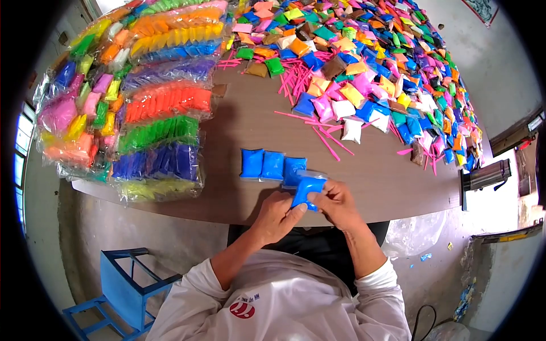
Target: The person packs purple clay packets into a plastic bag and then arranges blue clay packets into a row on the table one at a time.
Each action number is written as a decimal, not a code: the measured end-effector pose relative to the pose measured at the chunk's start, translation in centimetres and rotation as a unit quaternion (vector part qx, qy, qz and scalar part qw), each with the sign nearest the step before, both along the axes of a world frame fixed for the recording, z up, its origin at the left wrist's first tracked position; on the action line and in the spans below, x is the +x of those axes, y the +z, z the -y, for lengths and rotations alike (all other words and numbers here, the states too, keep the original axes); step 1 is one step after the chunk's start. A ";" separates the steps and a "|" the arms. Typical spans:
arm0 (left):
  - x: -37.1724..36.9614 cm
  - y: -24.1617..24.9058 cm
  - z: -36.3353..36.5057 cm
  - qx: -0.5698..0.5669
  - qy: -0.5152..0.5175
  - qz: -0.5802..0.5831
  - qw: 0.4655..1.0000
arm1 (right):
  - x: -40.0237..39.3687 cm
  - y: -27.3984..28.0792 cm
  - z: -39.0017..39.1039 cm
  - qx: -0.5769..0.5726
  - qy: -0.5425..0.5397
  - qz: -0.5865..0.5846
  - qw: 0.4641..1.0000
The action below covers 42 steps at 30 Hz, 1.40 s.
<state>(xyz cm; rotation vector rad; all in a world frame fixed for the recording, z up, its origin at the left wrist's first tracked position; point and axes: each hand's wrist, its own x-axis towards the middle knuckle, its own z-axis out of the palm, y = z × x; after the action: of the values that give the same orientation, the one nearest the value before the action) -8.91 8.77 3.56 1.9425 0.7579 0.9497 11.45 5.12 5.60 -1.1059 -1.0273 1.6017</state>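
Between my two hands, just over the near edge of the table, is a blue packet in clear film. My left hand pinches its lower left side with thumb and fingers. On its right side my right hand grips it, the thumb pressed on the blue face. Just beyond, several blue packets lie side by side in a row: one at the left, one in the middle, and one at the right, partly covered by the packet I hold.
At the left stand stacked clear bags of packets sorted by colour. A large heap of mixed coloured packets covers the far right, with pink plastic sticks among them. A metal cup is at the right edge; a blue stool stands lower left.
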 end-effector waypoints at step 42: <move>1.2 1.3 0.6 0.165 0.029 -0.100 0.981 | 0.5 0.8 -3.6 0.363 -0.072 0.513 0.775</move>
<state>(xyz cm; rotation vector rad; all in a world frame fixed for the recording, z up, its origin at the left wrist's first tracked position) -7.69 8.20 4.91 2.3427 0.8148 0.9736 11.92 8.71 6.42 -1.4131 -1.9662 0.2315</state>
